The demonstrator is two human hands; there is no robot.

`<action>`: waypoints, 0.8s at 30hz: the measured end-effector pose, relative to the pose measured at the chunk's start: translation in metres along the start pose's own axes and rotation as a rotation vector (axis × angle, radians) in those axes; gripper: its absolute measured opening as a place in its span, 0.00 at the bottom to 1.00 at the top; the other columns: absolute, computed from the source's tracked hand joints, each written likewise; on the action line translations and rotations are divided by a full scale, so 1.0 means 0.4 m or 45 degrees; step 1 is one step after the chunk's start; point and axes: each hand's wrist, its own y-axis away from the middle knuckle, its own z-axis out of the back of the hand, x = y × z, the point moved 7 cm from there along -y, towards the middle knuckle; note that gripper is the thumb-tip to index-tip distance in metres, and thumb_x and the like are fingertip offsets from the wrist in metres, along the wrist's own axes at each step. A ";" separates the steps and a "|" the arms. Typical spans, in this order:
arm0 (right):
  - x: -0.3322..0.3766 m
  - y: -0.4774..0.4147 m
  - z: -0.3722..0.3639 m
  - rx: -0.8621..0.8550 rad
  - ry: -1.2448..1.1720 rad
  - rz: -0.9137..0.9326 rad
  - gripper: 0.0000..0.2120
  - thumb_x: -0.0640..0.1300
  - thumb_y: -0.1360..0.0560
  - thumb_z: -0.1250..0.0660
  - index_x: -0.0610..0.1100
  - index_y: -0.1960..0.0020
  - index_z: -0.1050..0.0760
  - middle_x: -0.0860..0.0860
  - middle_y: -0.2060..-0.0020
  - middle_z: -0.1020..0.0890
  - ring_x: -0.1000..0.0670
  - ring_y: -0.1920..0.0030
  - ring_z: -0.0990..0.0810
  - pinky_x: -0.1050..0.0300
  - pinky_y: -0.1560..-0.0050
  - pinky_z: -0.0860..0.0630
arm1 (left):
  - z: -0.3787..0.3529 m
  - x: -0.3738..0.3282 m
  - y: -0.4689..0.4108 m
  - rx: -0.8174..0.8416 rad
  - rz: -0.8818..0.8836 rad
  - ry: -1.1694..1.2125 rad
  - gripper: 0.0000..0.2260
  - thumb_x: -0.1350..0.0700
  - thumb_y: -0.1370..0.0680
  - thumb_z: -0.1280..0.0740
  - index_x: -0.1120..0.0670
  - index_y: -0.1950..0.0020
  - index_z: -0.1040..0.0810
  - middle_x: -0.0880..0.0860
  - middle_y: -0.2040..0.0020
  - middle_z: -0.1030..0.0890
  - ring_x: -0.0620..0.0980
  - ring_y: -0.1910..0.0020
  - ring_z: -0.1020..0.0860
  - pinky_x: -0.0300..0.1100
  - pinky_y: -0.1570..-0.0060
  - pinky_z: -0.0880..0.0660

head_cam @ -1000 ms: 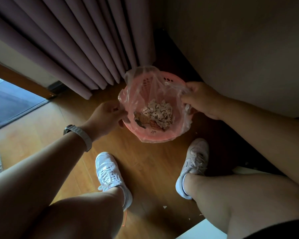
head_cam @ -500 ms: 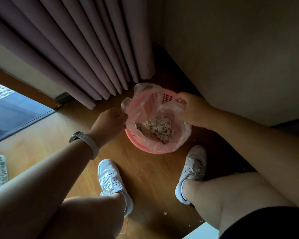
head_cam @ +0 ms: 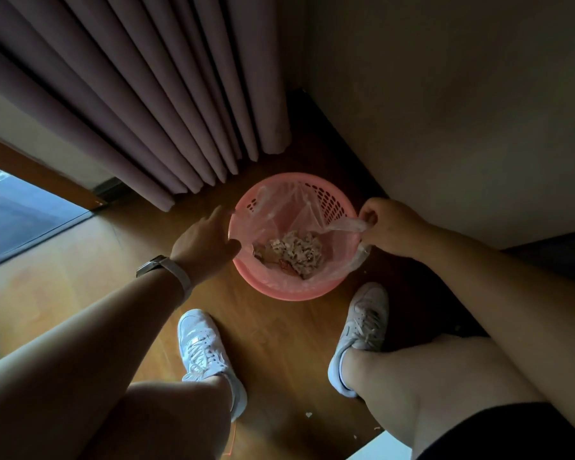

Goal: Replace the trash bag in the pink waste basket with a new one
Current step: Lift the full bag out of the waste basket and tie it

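The pink waste basket (head_cam: 281, 293) stands on the wooden floor in the corner, between my feet and the curtain. Inside it sits a clear trash bag (head_cam: 281, 224) holding crumpled paper scraps (head_cam: 297, 250). My right hand (head_cam: 390, 225) pinches a bunched edge of the bag at the basket's right rim and stretches it outward. My left hand (head_cam: 208, 239) lies against the outside of the left rim with fingers spread and fairly straight; it holds none of the bag. The bag's far-left edge hangs loose inside the basket.
A mauve curtain (head_cam: 153, 104) hangs just behind the basket, and a beige wall (head_cam: 445, 111) is on the right. My white shoes (head_cam: 201, 350) (head_cam: 362, 327) stand close in front. Small scraps (head_cam: 308, 415) lie on the floor. A glass door (head_cam: 17, 224) is at the left.
My left hand let go of the bag's left edge and now lies open against the rim. My right hand pulled its bag edge out over the right rim. The view drew back.
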 end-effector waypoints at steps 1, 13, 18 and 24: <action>-0.002 -0.006 -0.006 0.017 -0.017 -0.001 0.12 0.40 0.30 0.28 0.49 0.51 0.27 0.54 0.55 0.22 0.56 0.56 0.23 0.62 0.63 0.28 | -0.005 0.002 -0.010 -0.012 -0.002 0.003 0.25 0.50 0.26 0.31 0.46 0.31 0.33 0.52 0.47 0.23 0.54 0.51 0.22 0.49 0.57 0.22; -0.052 -0.044 -0.028 -0.019 0.180 -0.050 0.08 0.43 0.26 0.31 0.49 0.57 0.31 0.51 0.60 0.24 0.53 0.62 0.24 0.62 0.69 0.33 | -0.038 -0.023 -0.072 -0.127 0.075 0.090 0.08 0.49 0.21 0.36 0.51 0.46 0.23 0.50 0.54 0.20 0.49 0.63 0.23 0.39 0.70 0.29; -0.035 -0.043 0.007 -0.207 0.215 0.019 0.06 0.46 0.25 0.31 0.47 0.58 0.28 0.51 0.57 0.26 0.52 0.61 0.23 0.61 0.66 0.30 | -0.002 -0.032 -0.052 -0.253 0.029 0.198 0.13 0.50 0.19 0.40 0.51 0.39 0.22 0.52 0.52 0.18 0.51 0.59 0.22 0.42 0.63 0.26; 0.042 -0.019 0.011 -0.113 -0.327 0.110 0.05 0.46 0.22 0.35 0.46 0.53 0.22 0.51 0.60 0.18 0.56 0.61 0.18 0.61 0.64 0.22 | 0.031 -0.067 -0.024 -0.090 0.093 0.573 0.05 0.56 0.20 0.37 0.53 0.52 0.21 0.53 0.53 0.24 0.49 0.58 0.26 0.40 0.63 0.32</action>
